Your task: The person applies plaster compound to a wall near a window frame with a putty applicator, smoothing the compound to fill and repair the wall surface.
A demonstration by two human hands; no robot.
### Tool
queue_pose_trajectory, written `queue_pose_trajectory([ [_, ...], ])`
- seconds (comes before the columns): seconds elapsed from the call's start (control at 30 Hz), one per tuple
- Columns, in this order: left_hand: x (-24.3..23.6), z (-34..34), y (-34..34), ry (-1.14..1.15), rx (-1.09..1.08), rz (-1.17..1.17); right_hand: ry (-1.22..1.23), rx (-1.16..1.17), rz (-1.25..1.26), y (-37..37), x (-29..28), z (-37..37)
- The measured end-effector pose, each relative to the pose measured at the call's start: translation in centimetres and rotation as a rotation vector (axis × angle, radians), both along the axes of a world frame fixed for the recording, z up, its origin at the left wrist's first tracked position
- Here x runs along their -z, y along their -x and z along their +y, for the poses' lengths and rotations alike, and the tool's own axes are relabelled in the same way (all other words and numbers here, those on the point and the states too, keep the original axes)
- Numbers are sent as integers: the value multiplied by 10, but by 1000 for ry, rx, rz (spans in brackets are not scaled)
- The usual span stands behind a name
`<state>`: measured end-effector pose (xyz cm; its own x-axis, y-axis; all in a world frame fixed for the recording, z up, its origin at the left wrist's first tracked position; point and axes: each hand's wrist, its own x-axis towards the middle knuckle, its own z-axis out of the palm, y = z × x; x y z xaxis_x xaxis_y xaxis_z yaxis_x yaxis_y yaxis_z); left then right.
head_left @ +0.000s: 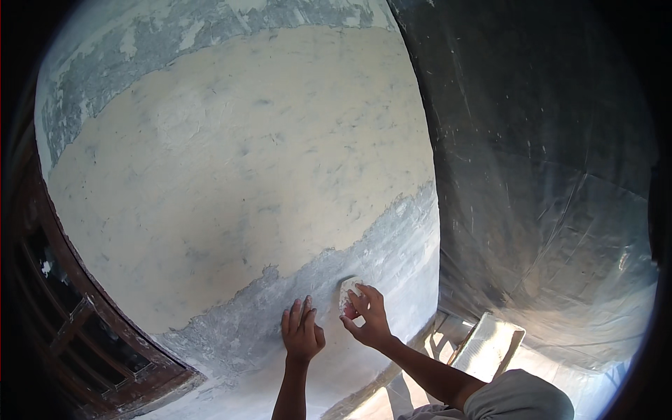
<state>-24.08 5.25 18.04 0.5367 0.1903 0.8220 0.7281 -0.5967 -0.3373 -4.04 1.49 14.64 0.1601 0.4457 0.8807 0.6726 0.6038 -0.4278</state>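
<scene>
While the right hand (369,320) grips a block (346,290), the left (302,337) touches the wall (245,154).

Pale rectangular box (486,344) on sunlit floor (376,406)

Hands: two, one left hand (303,339) and one right hand (369,320); hand-held block (347,290): one; wall (231,154): one; cream area (336,126): one; grey bands (280,297): two; wooden frame (164,374): one; dark sheet (525,140): one; pale tray-like object (490,343): one.
</scene>
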Motion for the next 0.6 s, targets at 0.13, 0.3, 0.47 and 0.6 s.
queue_pose_trajectory([
  [0.13, 24, -13, -36, 192, 97, -78, 160, 84, 174, -34, 33, -22],
  [0.3, 85, -26, -117, 592, 363, -8, 449, 225, 470, -99, 93, -56],
  [0.47, 153, -39, -197, 855, 439, 39, 703, 149, 759, -161, 161, -88],
  [0.6, 208, -58, -244, 995, 438, 147, 794, 206, 812, -200, 223, -120],
])
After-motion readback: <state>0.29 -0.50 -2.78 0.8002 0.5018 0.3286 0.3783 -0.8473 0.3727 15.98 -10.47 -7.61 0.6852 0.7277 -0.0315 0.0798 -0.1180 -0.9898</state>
